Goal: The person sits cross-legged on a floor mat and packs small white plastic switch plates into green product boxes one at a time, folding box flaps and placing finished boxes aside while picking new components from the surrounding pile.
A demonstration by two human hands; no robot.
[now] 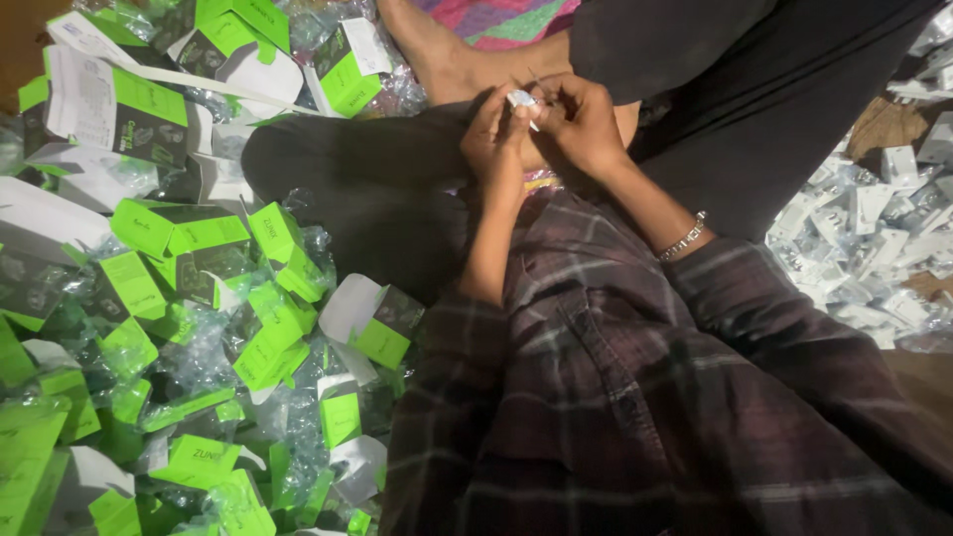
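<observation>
Left hand: your left hand (493,134) is sitting in the upper middle of the frame, fingers curled in, pinching the small white part (520,98) from the left side.
Right hand: your right hand (581,124) is sitting just beside it, fingers bent and closing on the same part from the right. A thin dark wire or stick (537,81) seems to be poking up between your fingertips; it is too small for me to tell which.
Part: the white part is sitting between both sets of fingertips, upper middle of the frame, above your dark knee (328,159). Most of it is hiding behind your fingers.
How it is handling: it is looking very light and hard, like little plastic. It is looking smooth, so I think it could be slipping out if you are squeezing only a corner. I think it could be snapping if you are pressing too hard.
Where to hold: you are doing best holding it by its two flat sides with your fingertips, keeping the end free.
Wrist: a silver bracelet (685,236) is resting on your right wrist, right of the middle.
Left of frame: green and white boxes (199,298) are lying in a big heap with clear crinkly bags (199,352) mixed in.
Right of frame: a pile of small white pieces (864,238) is lying at the right edge, well apart from your hands.
Top of frame: a bare foot (437,50) is resting near the top middle, close above your hands.
</observation>
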